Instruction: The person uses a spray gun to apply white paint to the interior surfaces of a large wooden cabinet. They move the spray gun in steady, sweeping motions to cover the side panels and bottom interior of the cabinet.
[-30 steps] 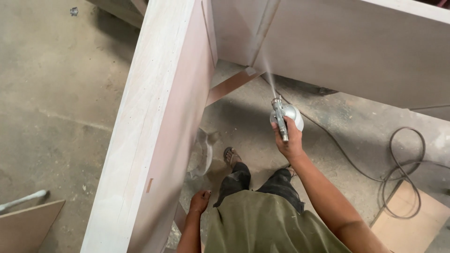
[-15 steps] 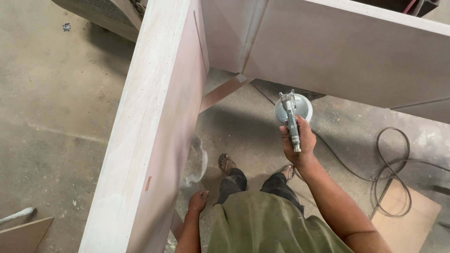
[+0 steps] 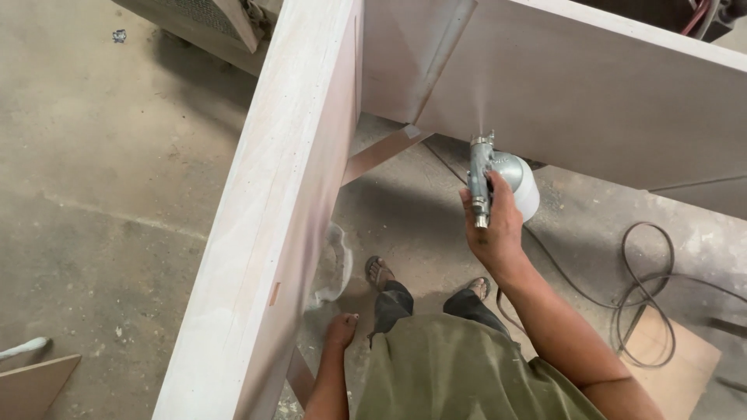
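A dusty grey concrete floor (image 3: 117, 171) carries a coiled black hose (image 3: 646, 303) at right, a plywood offcut (image 3: 669, 373) beside it, another board (image 3: 31, 385) at lower left, under even daylight.

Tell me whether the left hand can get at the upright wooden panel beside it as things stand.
Probably yes. The left hand hangs empty, low beside the panel, with nothing visible between them. The right hand holds the spray gun.

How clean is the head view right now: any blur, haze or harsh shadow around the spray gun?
Head view: spray gun and right hand are sharp; faint mist hazes the panel corner above the nozzle; light is soft and even, with only mild shadow on the floor under the panels.
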